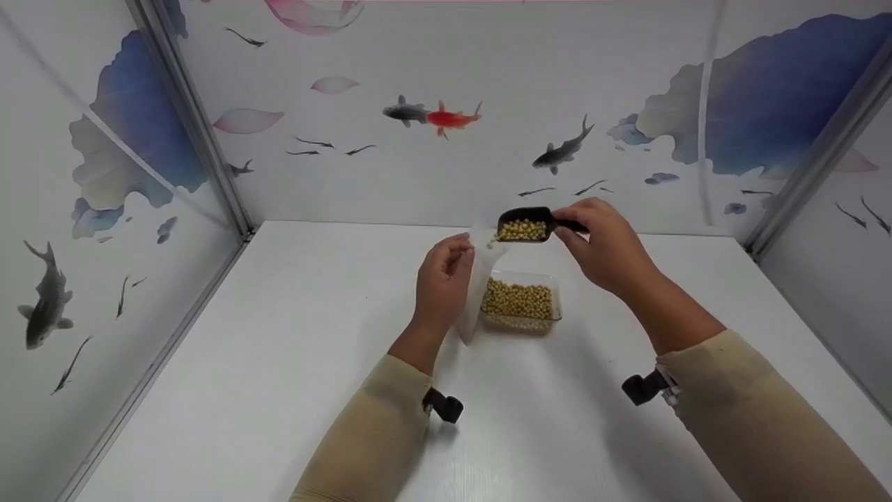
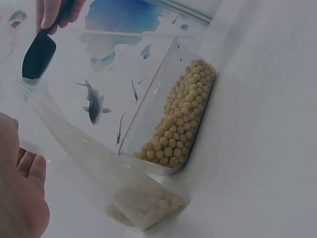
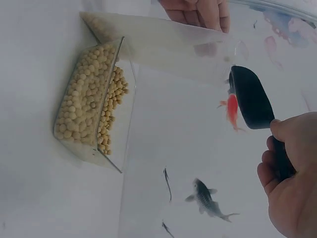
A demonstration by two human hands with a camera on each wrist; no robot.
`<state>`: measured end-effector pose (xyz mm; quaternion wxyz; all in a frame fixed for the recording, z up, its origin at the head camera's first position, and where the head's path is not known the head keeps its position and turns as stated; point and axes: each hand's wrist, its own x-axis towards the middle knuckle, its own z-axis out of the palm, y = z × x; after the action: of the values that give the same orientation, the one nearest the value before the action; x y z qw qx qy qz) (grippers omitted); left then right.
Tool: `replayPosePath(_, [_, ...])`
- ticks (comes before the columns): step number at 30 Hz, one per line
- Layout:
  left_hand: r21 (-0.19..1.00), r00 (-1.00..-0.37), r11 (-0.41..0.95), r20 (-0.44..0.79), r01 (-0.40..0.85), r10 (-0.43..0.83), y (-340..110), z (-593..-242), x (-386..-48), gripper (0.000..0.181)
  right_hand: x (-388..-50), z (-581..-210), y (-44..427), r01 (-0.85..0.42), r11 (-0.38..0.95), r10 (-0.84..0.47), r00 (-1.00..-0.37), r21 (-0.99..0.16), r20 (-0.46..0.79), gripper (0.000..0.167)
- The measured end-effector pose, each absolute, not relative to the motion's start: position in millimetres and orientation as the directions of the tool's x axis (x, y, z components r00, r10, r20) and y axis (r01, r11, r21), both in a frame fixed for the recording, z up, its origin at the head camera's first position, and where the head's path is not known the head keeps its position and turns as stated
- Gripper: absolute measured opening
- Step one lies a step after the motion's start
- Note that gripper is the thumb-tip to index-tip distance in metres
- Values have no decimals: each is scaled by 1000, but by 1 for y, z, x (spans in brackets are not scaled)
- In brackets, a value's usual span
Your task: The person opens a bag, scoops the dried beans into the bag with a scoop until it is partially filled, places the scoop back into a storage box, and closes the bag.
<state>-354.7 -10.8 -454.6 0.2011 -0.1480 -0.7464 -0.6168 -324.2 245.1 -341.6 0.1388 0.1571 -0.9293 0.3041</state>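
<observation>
My right hand (image 1: pixel 605 244) grips the handle of a black scoop (image 1: pixel 524 212), which carries yellow soybeans (image 1: pixel 523 230). Its front edge tips toward the mouth of a frosted plastic bag (image 1: pixel 477 307), where a few beans appear at the lip. At the top of that bag, my left hand (image 1: pixel 443 282) pinches the side with its fingers, keeping it upright. Beans (image 2: pixel 146 204) lie at the bottom of the bag in the left wrist view. Right beside the bag stands a clear rectangular container (image 1: pixel 557 307) holding many more soybeans, with the scoop above it.
The white table (image 1: pixel 293 335) carries the container. Behind it rises a white wall (image 1: pixel 432 181) printed with fish and leaves, and side panels stand at left and right. Small black cameras (image 1: pixel 446 407) are strapped to both sleeves.
</observation>
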Motion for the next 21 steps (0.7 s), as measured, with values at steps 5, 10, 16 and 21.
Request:
replayPosePath(5, [858,-871,185,491,480,-21,-11,-454,-355,17,-327,-335,237,-423,784,-270,-892,-454,364,31])
replayPosePath(10, [853,-867,183,499,489,-13,-11,-455,-354,20,-329,-338,236,-461,786,-310,-870,-412,384,29])
replayPosePath(16, [848,-860,174,511,501,-15,-11,-454,-353,24,-330,-341,237,-476,786,-317,-858,-394,403,28])
replayPosePath(21, [850,-862,187,506,493,-25,-11,-453,-352,21,-330,-339,237,-475,795,-323,-859,-379,397,28])
